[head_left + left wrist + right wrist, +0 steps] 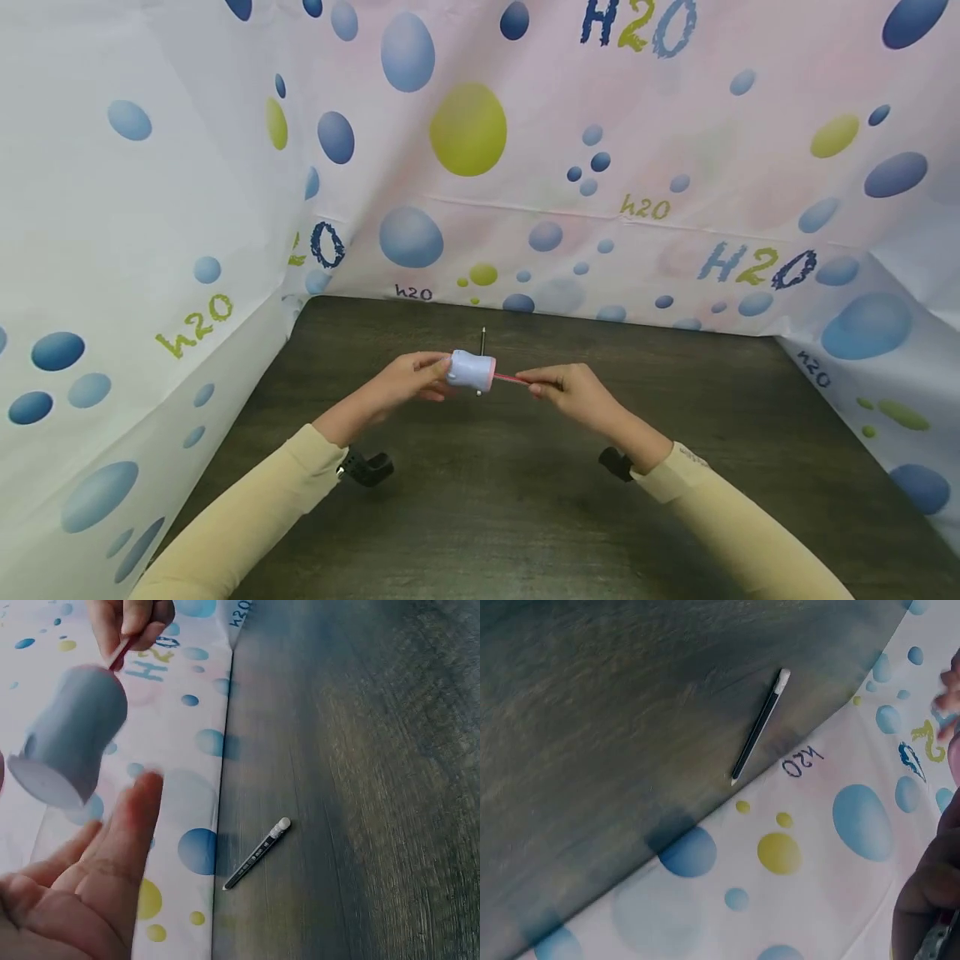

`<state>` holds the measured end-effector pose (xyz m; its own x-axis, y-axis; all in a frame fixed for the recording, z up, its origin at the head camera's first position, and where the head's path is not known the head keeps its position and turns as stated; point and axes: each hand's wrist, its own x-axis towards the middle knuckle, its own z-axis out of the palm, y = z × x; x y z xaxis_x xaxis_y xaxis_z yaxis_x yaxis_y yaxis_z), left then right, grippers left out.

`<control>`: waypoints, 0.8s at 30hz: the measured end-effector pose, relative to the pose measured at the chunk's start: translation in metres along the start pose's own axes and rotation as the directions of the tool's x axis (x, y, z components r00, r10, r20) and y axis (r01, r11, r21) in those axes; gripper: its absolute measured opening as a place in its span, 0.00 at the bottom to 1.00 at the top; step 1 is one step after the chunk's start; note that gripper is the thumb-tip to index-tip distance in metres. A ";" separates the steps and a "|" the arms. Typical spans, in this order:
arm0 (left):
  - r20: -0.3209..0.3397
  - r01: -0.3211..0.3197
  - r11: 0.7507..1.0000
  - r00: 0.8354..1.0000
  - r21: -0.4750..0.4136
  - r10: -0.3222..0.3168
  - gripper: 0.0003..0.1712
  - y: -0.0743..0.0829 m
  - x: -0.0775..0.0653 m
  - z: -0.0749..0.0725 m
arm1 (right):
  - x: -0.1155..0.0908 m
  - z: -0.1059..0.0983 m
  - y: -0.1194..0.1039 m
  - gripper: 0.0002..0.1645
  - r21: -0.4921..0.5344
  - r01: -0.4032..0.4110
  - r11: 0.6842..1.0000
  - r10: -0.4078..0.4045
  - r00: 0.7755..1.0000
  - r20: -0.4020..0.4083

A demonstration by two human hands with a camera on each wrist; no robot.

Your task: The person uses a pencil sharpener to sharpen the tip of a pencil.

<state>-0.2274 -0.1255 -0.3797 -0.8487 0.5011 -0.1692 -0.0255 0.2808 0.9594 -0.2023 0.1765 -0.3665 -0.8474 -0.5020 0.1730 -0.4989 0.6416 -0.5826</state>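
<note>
My right hand (577, 390) pinches a thin red pencil (512, 379) between thumb and fingers. The pencil's far end goes into the pink end of a small light-blue, waisted cylinder (469, 369), held up over the table. At the cylinder's other end is my left hand (408, 379), its thumb overlapping the edge in the head view. In the left wrist view, the left fingers (124, 855) are extended and spread, below the cylinder's flat base. The right wrist view catches only parts of the hands at its right edge.
A black pencil (759, 727) with a white end lies on the dark wooden table (465, 517), behind the cylinder in the head view. White sheeting (660, 108) printed with blue and green dots rises at the back and sides. Dark wrist cameras (367, 468) hang under both sleeves.
</note>
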 end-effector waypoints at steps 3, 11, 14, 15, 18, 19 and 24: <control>-0.027 0.077 0.997 0.997 -0.028 -0.078 0.36 0.001 0.001 0.001 | -0.002 0.000 -0.002 0.18 -0.088 0.096 0.991 -0.100 0.994 -0.039; -0.085 0.000 1.000 0.996 0.008 0.001 0.30 -0.004 -0.001 0.005 | -0.003 0.002 -0.002 0.20 -0.089 0.120 0.989 -0.122 0.992 -0.016; -0.087 -0.043 0.999 0.995 0.018 0.044 0.32 -0.007 -0.003 0.007 | -0.001 0.002 0.001 0.17 0.020 0.028 0.999 -0.029 0.998 0.052; -0.082 -0.060 0.998 0.995 0.021 0.061 0.32 -0.007 -0.004 0.007 | -0.001 0.002 0.002 0.16 0.060 -0.004 0.998 -0.001 0.997 0.078; -0.066 -0.101 0.994 0.993 0.030 0.103 0.33 -0.007 -0.005 0.009 | 0.000 -0.001 0.007 0.15 0.170 -0.075 0.983 0.047 0.985 0.165; -0.061 -0.110 0.993 0.992 0.037 0.112 0.33 -0.006 -0.006 0.010 | 0.000 -0.003 0.009 0.15 0.195 -0.092 0.976 0.056 0.981 0.187; -0.022 -0.136 0.991 0.990 0.007 0.137 0.36 -0.003 -0.007 0.011 | -0.002 -0.002 0.012 0.15 0.181 -0.087 0.980 0.058 0.985 0.163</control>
<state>-0.2150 -0.1207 -0.3838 -0.8557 0.5166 -0.0316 0.0940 0.2152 0.9720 -0.2068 0.1865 -0.3718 -0.8337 -0.5521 0.0071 -0.3820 0.5676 -0.7293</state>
